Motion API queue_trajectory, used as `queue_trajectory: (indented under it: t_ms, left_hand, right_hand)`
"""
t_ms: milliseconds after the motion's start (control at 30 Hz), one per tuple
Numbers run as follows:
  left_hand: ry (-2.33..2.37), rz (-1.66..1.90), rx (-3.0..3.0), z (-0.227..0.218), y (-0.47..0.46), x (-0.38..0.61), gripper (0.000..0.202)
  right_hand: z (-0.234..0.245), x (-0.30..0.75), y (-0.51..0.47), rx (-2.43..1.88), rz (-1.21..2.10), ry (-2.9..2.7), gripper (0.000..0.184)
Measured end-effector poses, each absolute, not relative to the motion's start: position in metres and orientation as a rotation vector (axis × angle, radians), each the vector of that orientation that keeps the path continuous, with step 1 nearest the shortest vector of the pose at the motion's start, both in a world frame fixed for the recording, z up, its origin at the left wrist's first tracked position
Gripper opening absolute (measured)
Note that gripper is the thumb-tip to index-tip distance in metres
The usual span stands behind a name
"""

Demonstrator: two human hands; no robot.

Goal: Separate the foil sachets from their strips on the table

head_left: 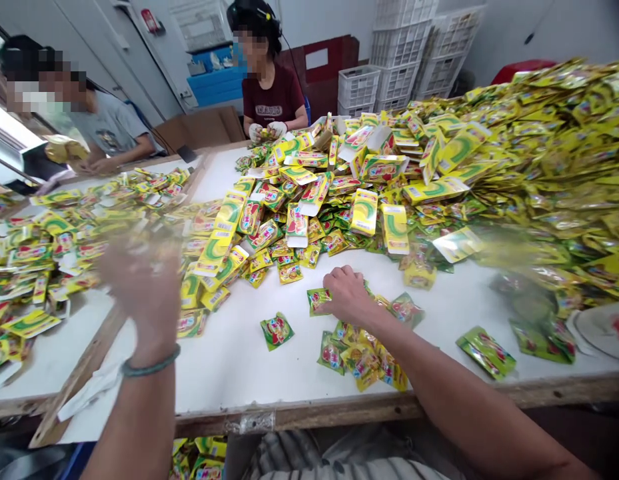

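My left hand (142,273), a green bangle on its wrist, is raised over the left part of the white table and smeared by motion. Its fingers cannot be made out, nor whether anything is in them. My right hand (346,293) is low over the tabletop with its fingers curled round a small green packet (316,302), whose end sticks out on the left. A loose green packet (277,331) lies flat to the left of that hand. Beneath my right forearm is a cluster of yellow and green packets (360,357).
Yellow printed boxes (365,212) lie heaped behind my hands. A large mound of yellow packets (554,160) fills the right side. More boxes (34,250) cover the left table section, past a wooden strip (84,367). Two people sit across; white crates (402,53) stand behind.
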State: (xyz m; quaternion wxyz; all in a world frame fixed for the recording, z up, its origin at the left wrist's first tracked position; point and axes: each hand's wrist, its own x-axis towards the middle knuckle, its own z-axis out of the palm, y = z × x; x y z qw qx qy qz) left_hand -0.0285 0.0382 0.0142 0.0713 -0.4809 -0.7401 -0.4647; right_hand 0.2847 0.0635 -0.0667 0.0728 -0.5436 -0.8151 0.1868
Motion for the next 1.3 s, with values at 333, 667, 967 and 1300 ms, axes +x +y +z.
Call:
queue_trajectory:
  t_ms: [333,667,967,1300]
  left_hand:
    - [-1.985,-0.472,-2.572,-0.078,0.066,0.087,0.038]
    - [-2.816,-1.886,-2.62,-0.066,0.053,0.09,0.037]
    - [-2.705,-2.48,-2.285,-0.067,0.042,0.107,0.037]
    - [-2.567,-1.537,-1.903,-0.028,0.057,0.052,0.039]
  right_hand:
    - [-0.07,0.289,0.071,-1.518,0.828,-2.131,0.014]
    - [-0.069,0.288,0.072,-1.207,1.254,-1.843,0.027]
    - [-0.08,0.28,0.07,-1.273,1.277,-1.665,0.038]
    - [-0.06,0.285,0.067,-1.204,1.331,-1.753,0.031]
